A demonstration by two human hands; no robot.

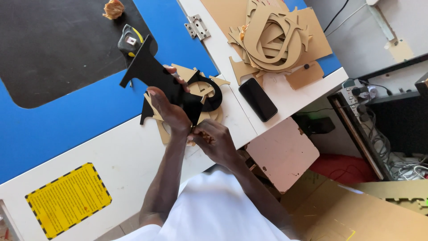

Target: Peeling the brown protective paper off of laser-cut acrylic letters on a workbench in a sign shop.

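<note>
My left hand [168, 109] grips a flat black cut-out shape [154, 76], holding it tilted above the white machine top [120, 151]. Just below it my right hand [213, 140] pinches the lower edge of that black piece, with a scrap of brown backing paper at the fingertips. Under the hands lies a small pile of brown cut-out letters [203, 96], and a curved black letter [213, 91] rests on top of it.
A larger stack of brown cardboard cut-outs [272, 38] sits at the back right, beside a black phone [257, 99]. A tape measure [130, 42] and crumpled paper [113, 9] lie on the dark window of the blue lid. Cables and cardboard sheets fill the right side.
</note>
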